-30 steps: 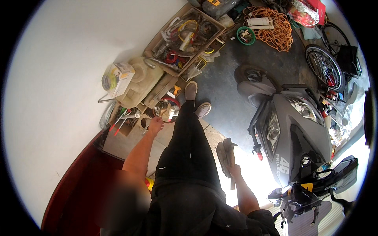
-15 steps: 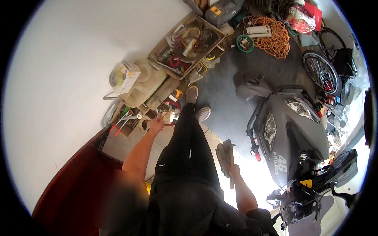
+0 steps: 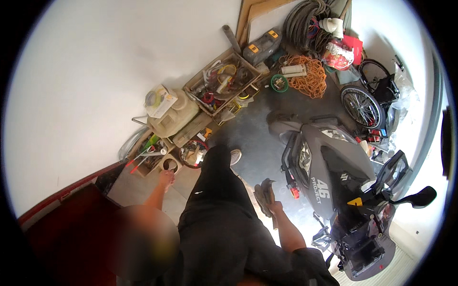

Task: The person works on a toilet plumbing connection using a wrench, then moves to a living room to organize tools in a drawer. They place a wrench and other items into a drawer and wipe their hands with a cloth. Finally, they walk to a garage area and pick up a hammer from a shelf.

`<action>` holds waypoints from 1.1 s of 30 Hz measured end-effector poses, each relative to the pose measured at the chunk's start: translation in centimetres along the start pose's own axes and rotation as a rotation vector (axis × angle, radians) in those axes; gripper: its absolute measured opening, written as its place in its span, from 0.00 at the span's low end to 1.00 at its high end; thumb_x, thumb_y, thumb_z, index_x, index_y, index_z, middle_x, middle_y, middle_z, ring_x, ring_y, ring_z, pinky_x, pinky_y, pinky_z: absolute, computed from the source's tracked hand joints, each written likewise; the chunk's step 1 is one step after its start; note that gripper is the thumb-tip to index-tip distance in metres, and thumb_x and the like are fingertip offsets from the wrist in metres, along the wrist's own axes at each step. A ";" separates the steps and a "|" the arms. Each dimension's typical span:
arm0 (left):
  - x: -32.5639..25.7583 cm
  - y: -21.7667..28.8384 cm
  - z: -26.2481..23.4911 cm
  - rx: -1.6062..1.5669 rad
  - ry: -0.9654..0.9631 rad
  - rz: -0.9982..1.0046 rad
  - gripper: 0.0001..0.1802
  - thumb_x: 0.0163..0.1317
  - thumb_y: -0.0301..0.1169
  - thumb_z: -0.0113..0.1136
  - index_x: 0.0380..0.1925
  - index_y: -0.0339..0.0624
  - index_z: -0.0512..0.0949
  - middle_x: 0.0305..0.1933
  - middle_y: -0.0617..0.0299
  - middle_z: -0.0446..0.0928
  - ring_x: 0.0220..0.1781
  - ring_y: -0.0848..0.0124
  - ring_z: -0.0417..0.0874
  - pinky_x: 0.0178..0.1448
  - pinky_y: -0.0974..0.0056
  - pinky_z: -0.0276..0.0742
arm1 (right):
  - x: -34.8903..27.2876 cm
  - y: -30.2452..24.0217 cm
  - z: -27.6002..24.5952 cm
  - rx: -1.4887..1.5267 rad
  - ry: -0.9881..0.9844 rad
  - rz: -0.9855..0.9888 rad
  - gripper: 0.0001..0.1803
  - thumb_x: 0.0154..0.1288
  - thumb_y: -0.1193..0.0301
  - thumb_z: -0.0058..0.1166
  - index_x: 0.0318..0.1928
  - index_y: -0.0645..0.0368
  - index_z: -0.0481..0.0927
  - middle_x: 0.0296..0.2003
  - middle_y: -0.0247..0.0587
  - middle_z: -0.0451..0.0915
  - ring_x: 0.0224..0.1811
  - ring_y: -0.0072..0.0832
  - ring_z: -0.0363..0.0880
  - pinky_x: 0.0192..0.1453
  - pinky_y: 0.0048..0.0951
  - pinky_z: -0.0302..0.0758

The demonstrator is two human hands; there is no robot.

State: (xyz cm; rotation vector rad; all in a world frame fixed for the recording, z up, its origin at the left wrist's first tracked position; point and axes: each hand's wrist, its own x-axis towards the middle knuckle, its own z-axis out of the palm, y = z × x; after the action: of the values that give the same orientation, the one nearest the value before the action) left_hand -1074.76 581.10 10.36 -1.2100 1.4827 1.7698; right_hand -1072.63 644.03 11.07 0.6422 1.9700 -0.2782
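Note:
My left hand (image 3: pixel 167 178) is low beside a tan block-shaped holder with a round hole (image 3: pixel 170 165); its fingers look loosely apart, and I see nothing in them. In my right hand (image 3: pixel 275 208) is a grey-brown bundle of thick, floppy material (image 3: pixel 264 196) with a strap-like end hanging down; its exact kind does not show. Close to my left hand lie a box of tools with red and green handles (image 3: pixel 145 155) and a round, red-rimmed container (image 3: pixel 193 153) holding small pieces.
A grey motorbike (image 3: pixel 329 171) stands on my right. Along the left wall are a beige jerrycan (image 3: pixel 174 114) and a crate of mixed parts (image 3: pixel 202 102). Farther off lie an orange rope heap (image 3: pixel 310 81), a green basket (image 3: pixel 279 83) and a wheelchair (image 3: pixel 362 105).
My left hand has drawn back and left, from the red-rimmed container to the tan holder. The view has shifted. My right hand still grips the grey-brown bundle.

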 end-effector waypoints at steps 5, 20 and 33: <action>-4.3 -0.1 2.2 0.109 0.208 -0.093 0.23 0.76 0.42 0.55 0.18 0.51 0.66 0.19 0.72 0.63 0.19 0.78 0.63 0.22 0.69 0.55 | -0.4 1.2 -0.2 -0.017 0.035 0.038 0.37 0.46 0.43 0.74 0.42 0.67 0.87 0.42 0.58 0.87 0.46 0.48 0.88 0.50 0.42 0.84; -12.9 -10.0 -9.6 -0.037 0.168 0.178 0.07 0.72 0.31 0.55 0.46 0.44 0.77 0.32 0.64 0.77 0.30 0.73 0.79 0.32 0.68 0.76 | -10.0 -0.9 6.0 -0.006 0.176 -0.030 0.35 0.48 0.51 0.72 0.46 0.70 0.84 0.48 0.62 0.85 0.52 0.51 0.86 0.54 0.43 0.83; -28.1 -34.9 -25.4 -0.087 0.301 -0.377 0.08 0.72 0.34 0.51 0.40 0.42 0.74 0.35 0.56 0.77 0.33 0.63 0.80 0.36 0.57 0.80 | -22.0 9.5 22.3 0.055 0.128 0.100 0.32 0.52 0.55 0.73 0.47 0.72 0.84 0.48 0.61 0.86 0.50 0.48 0.87 0.53 0.42 0.84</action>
State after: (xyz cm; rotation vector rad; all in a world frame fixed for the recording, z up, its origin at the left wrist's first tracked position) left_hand -1025.12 569.93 18.29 -1.7337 1.2346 1.4575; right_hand -1042.77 634.80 20.64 0.8084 2.0508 -0.2353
